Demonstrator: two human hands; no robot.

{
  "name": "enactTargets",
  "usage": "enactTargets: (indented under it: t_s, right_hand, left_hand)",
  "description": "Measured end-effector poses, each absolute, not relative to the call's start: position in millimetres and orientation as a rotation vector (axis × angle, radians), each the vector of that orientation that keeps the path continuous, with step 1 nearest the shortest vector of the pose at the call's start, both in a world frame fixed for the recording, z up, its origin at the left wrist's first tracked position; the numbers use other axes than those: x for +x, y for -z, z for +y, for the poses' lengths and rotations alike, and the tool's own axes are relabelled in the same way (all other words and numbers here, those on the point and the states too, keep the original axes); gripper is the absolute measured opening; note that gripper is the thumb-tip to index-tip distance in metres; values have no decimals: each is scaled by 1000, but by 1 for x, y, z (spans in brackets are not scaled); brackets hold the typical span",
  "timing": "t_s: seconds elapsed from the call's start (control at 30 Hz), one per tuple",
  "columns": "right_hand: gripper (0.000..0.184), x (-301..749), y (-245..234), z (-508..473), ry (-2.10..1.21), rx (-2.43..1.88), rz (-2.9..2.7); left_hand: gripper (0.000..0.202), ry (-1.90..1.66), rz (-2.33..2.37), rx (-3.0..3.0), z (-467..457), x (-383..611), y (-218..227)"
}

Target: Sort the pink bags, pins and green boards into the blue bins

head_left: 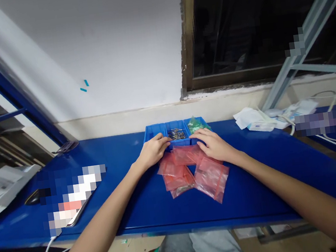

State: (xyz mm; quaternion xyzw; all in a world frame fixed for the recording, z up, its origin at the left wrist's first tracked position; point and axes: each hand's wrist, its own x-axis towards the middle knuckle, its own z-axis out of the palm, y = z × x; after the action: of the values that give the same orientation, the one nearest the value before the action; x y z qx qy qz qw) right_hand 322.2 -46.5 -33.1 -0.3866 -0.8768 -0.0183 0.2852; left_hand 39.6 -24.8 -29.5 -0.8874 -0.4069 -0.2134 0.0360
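Observation:
Three small blue bins stand side by side against the wall. Thin metal pins or screws lie in the middle bin, and green plastic bags fill the right one. My left hand has its bent fingers at the front rim between the left and middle bins. At the front rim of the right bin, my right hand has fingers over the edge and the thumb below. Both appear to grip the bins. Red translucent zip bags lie in a loose pile below my hands, one nearest me.
A partly blurred white device with a cable lies left on the blue table, near a dark mouse-like object. White papers and cables are at the right. Metal frame posts rise at both sides.

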Motion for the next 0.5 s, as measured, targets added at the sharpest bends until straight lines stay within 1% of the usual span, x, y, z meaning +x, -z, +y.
enactTargets:
  t_s: [0.23,0.5]
  right_hand:
    - [28,318,9,-42,3,-1090,-2478]
    - [23,306,29,-47,85,-1202,-2263]
  left_hand:
    - [31,640,-1198,-2772,-21,37,29]
    - [32,652,-1215,-2716,-25,40,32]
